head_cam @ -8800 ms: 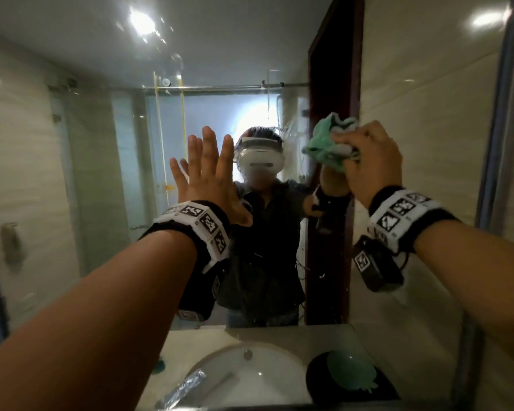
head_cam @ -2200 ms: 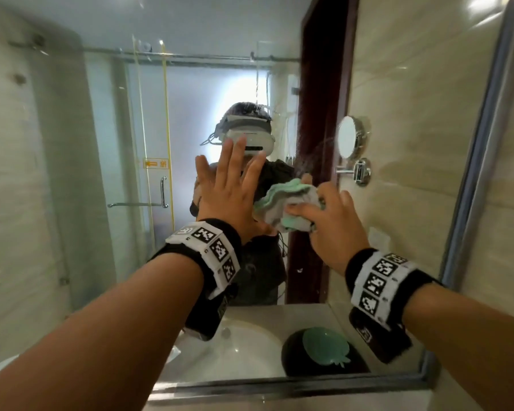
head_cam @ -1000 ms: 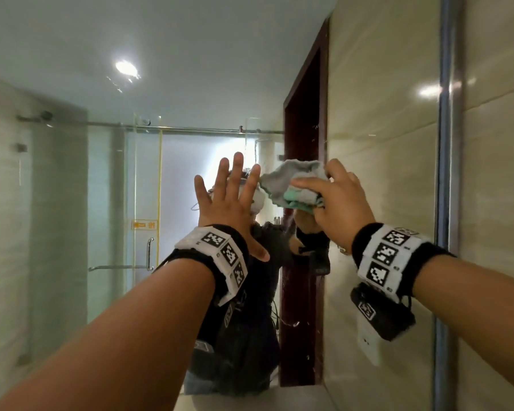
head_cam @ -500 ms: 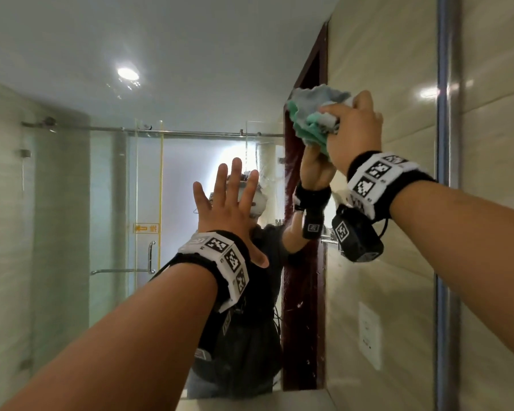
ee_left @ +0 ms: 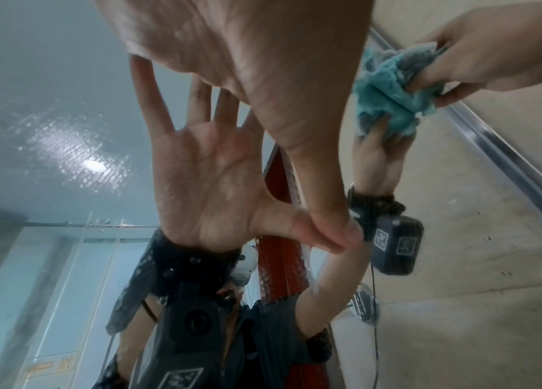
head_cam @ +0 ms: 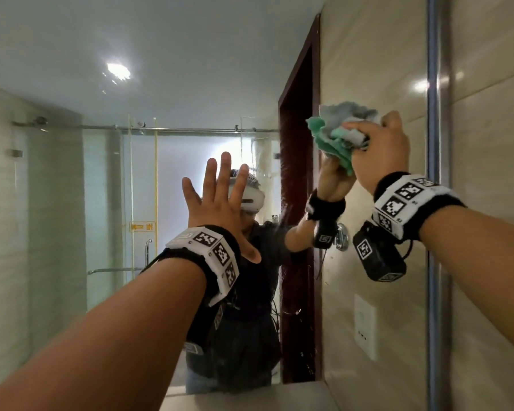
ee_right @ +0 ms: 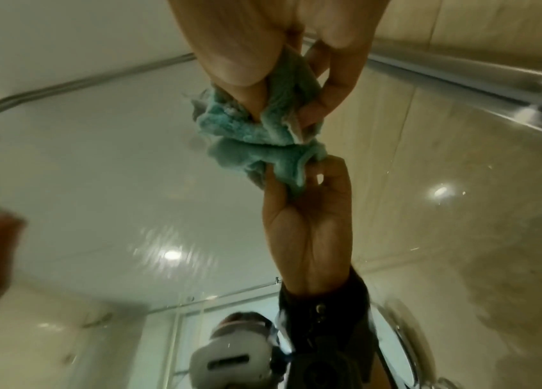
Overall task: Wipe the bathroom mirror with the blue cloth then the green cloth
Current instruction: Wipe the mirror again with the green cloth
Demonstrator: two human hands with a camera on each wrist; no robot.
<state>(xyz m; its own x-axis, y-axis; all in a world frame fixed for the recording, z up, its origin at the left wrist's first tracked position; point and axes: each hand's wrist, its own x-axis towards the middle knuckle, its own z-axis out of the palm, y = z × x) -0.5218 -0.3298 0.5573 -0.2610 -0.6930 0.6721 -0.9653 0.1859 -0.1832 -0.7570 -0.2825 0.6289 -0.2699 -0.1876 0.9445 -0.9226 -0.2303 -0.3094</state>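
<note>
The bathroom mirror [head_cam: 72,203] fills most of the head view. My left hand [head_cam: 220,200] lies flat against the glass with fingers spread and straight; the left wrist view shows its palm [ee_left: 263,65] meeting its reflection. My right hand [head_cam: 380,149] grips a crumpled green cloth [head_cam: 336,137] and presses it on the glass near the mirror's right edge, above and right of the left hand. In the right wrist view the fingers [ee_right: 263,39] pinch the cloth [ee_right: 246,123] against its reflection. No blue cloth shows in any view.
A metal mirror frame [head_cam: 435,232] runs vertically at the right, with tiled wall [head_cam: 487,262] beyond it. The counter edge [head_cam: 250,396] shows at the bottom. The mirror reflects a glass shower door, a dark red door frame and a wall socket.
My right hand carried the green cloth up the glass, then slid it slightly down and to the right. The left hand has stayed flat on the mirror.
</note>
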